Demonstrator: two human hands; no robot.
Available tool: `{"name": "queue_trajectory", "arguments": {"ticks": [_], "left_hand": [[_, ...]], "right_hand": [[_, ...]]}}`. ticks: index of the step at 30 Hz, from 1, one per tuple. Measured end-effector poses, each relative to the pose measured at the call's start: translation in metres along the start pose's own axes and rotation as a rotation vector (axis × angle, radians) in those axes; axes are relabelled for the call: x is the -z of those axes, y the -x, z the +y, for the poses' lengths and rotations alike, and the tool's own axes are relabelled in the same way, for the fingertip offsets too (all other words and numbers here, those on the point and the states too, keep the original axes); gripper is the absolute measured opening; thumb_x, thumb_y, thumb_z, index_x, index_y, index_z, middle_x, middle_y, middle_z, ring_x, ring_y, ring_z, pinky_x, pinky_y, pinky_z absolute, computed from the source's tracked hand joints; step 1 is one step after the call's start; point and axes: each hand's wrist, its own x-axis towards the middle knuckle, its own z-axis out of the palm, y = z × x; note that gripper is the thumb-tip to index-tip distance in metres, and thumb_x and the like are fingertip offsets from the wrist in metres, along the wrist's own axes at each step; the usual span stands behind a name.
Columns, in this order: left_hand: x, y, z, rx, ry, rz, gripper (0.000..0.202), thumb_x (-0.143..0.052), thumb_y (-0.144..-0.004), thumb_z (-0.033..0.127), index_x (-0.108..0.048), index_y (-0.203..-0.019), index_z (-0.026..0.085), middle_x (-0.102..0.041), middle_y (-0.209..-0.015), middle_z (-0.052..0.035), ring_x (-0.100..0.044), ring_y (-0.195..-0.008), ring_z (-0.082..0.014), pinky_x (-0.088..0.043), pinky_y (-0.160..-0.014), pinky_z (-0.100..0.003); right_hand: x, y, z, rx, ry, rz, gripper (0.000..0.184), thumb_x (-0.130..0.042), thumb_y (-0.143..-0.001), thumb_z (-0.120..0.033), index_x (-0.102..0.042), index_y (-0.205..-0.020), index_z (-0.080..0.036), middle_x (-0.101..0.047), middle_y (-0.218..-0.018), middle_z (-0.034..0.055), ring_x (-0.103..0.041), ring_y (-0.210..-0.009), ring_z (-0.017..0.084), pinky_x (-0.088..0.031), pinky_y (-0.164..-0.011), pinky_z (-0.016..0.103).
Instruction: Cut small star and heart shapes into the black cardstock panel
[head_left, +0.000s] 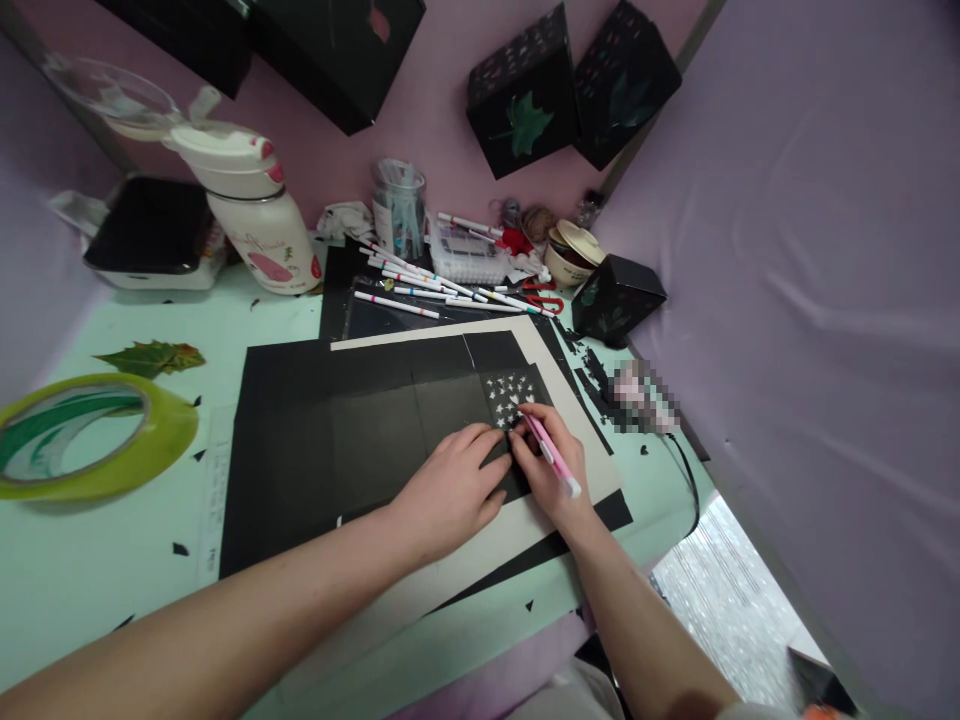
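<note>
A large black paper sheet (337, 430) lies on a beige board (577, 440) on the pale green desk. Near its right end is a patch of small white cut-out shapes (510, 392). My left hand (450, 490) lies flat on the black sheet with fingers stretched toward the cut-outs. My right hand (551, 475) is closed around a pink craft knife (551, 455), whose tip touches the paper at the lower edge of the cut-out patch. The two hands almost touch.
Several white markers (420, 285) and red scissors (544, 300) lie behind the sheet. A white bottle (259, 215), a jar (399, 210), a dried leaf (154, 357), a green tape roll (82, 435), black boxes (619, 298) and a purple wall at right surround the desk.
</note>
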Motion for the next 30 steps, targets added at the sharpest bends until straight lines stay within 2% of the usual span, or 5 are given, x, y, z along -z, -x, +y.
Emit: {"name": "queue_trajectory", "arguments": {"ticks": [14, 22, 25, 27, 30], "left_hand": [[0.001, 0.0, 0.0, -0.048, -0.101, -0.023, 0.034, -0.053, -0.091, 0.027, -0.06, -0.12, 0.011, -0.057, -0.127, -0.0145, -0.044, -0.125, -0.0316, -0.041, -0.104, -0.048], [-0.002, 0.002, -0.001, -0.055, -0.118, 0.012, 0.032, -0.051, -0.092, 0.027, -0.061, -0.118, 0.012, -0.055, -0.129, -0.0145, -0.045, -0.125, -0.0315, -0.043, -0.102, -0.048], [-0.003, 0.003, -0.001, -0.051, -0.1, 0.009, 0.032, -0.051, -0.092, 0.028, -0.061, -0.119, 0.013, -0.055, -0.13, -0.0149, -0.044, -0.125, -0.0313, -0.043, -0.102, -0.048], [-0.002, 0.003, -0.002, -0.054, -0.092, -0.005, 0.033, -0.052, -0.092, 0.029, -0.06, -0.12, 0.013, -0.054, -0.13, -0.0148, -0.044, -0.125, -0.0317, -0.042, -0.101, -0.048], [0.0, 0.003, -0.002, -0.055, -0.076, -0.017, 0.033, -0.051, -0.092, 0.028, -0.059, -0.121, 0.014, -0.055, -0.129, -0.0132, -0.043, -0.125, -0.0315, -0.041, -0.101, -0.047]], "right_hand": [[-0.001, -0.002, -0.003, -0.057, 0.012, 0.012, 0.028, -0.056, -0.085, -0.022, -0.056, -0.113, -0.023, -0.066, -0.085, 0.0005, -0.063, -0.072, 0.016, -0.051, -0.07, 0.029], [0.004, -0.008, -0.001, -0.096, -0.096, 0.136, 0.028, -0.058, -0.085, -0.025, -0.056, -0.112, -0.02, -0.066, -0.087, 0.003, -0.063, -0.076, 0.017, -0.052, -0.074, 0.031], [0.013, -0.009, 0.0, -0.096, -0.117, 0.259, 0.028, -0.06, -0.085, -0.028, -0.056, -0.111, -0.02, -0.065, -0.086, 0.0028, -0.063, -0.077, 0.018, -0.051, -0.075, 0.033], [0.025, -0.012, 0.005, -0.098, -0.081, 0.391, 0.03, -0.062, -0.084, -0.031, -0.057, -0.111, -0.02, -0.063, -0.086, 0.0027, -0.062, -0.074, 0.018, -0.052, -0.073, 0.034], [0.047, -0.02, 0.019, -0.079, 0.022, 0.636, 0.031, -0.065, -0.081, -0.033, -0.06, -0.108, -0.018, -0.063, -0.093, 0.005, -0.062, -0.084, 0.02, -0.05, -0.079, 0.037]]}}
